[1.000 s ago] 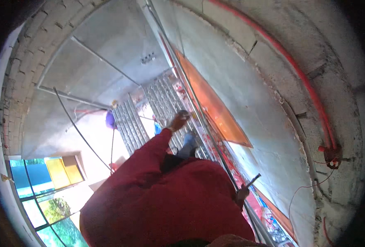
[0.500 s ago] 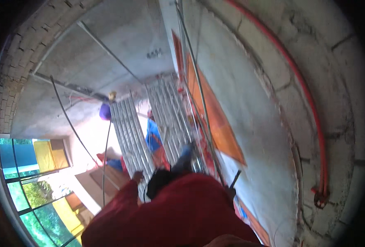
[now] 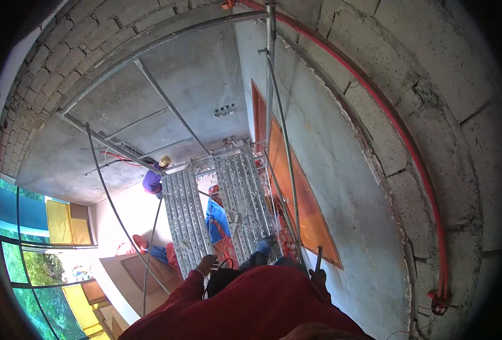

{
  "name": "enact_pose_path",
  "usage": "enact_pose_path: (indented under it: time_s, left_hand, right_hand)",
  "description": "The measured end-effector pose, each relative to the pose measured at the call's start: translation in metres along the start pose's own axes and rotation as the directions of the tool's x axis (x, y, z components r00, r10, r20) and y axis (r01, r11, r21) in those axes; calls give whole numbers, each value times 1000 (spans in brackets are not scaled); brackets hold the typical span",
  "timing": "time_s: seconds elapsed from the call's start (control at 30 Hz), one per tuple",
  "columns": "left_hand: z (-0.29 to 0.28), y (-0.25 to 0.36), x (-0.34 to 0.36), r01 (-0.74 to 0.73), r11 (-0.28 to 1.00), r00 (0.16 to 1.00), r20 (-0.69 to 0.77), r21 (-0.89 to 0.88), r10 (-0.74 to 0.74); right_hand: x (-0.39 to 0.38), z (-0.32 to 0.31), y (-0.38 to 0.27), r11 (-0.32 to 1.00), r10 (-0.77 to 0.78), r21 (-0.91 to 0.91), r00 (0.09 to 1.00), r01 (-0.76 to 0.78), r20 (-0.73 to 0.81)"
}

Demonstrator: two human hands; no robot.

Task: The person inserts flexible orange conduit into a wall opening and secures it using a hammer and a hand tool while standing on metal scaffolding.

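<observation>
My left hand (image 3: 208, 265) is low in the head view near the lower end of a perforated metal plank (image 3: 183, 215), beside a black looped cord, with its fingers loosely apart. My right hand (image 3: 318, 276) grips a dark bar-like tool (image 3: 319, 256) upright beside the wall with orange boards (image 3: 290, 181). A second perforated plank (image 3: 239, 198) lies right of the first, with a gap between. My blue-covered foot (image 3: 264, 247) is on its lower part, below a small metal piece.
Scaffold tubes (image 3: 171, 99) frame the planks. A co-worker (image 3: 151, 181) in purple is at the far left wall. Blue and red material (image 3: 217, 221) shows below the gap. Red conduit (image 3: 409, 141) runs along the blockwork at right. Windows (image 3: 24, 226) are at left.
My left hand has drawn back from its outstretched reach to nearer my body. My head view has shifted, showing more scaffold frame and the co-worker. My right hand still holds the bar.
</observation>
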State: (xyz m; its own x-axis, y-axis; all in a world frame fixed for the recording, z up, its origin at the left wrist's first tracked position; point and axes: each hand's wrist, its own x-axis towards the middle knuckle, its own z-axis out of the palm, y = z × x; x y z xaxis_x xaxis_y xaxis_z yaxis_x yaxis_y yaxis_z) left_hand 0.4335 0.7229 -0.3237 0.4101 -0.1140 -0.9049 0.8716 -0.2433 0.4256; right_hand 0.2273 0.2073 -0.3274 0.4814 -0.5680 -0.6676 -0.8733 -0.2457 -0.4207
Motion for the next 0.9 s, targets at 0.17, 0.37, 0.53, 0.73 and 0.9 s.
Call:
enact_pose_path:
  time_s: [0.17, 0.37, 0.53, 0.73, 0.9]
  left_hand:
    - [-12, -27, 1, -96, 992, 995, 4, -80, 97]
    - [-33, -90, 32, -417, 546, 881, 174, 727, 440]
    - [-5, -56, 17, -255, 893, 963, 15, 370, 269]
    - [-12, -13, 1, -229, 952, 971, -24, 205, 238]
    - [-43, 78, -2, -375, 916, 921, -58, 142, 385]
  right_hand:
    - [67, 35, 97, 851, -287, -459, 958, 254, -3]
    - [64, 25, 45, 972, -114, -211, 993, 106, -22]
    - [67, 28, 22, 997, -45, -66, 998, 42, -46]
    - [84, 32, 4, 1000, -10, -21, 999, 10, -36]
    - [116, 44, -21, 999, -14, 42, 999, 15, -31]
